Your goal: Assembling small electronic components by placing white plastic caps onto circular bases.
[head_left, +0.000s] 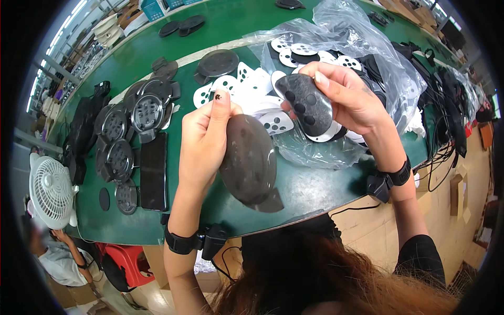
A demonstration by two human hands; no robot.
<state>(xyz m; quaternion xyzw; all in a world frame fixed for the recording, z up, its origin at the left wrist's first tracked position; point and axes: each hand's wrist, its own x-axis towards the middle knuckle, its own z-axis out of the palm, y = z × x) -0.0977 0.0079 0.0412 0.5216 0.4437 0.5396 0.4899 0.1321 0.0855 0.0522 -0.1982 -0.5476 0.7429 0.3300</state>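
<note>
My left hand (202, 139) pinches the rim of a smoky, see-through oval plastic cover (249, 160) between thumb and fingers; a small tab sticks out at its lower end. In my right hand (357, 100) is a dark grey oval pad (311, 107) with several round black spots, held at its upper edge. The two pieces are apart, side by side above the green table (236, 215). Behind and between my hands lies a heap of white oval pads (254, 89) with black dots, partly hidden by my hands.
A clear plastic bag (336, 31) with more pads spreads at the right. On the left are stacked smoky covers (118, 126), a black flat rectangular thing (154, 170) and a small black disc (104, 199). A white fan (51, 191) and another person (63, 257) are beyond.
</note>
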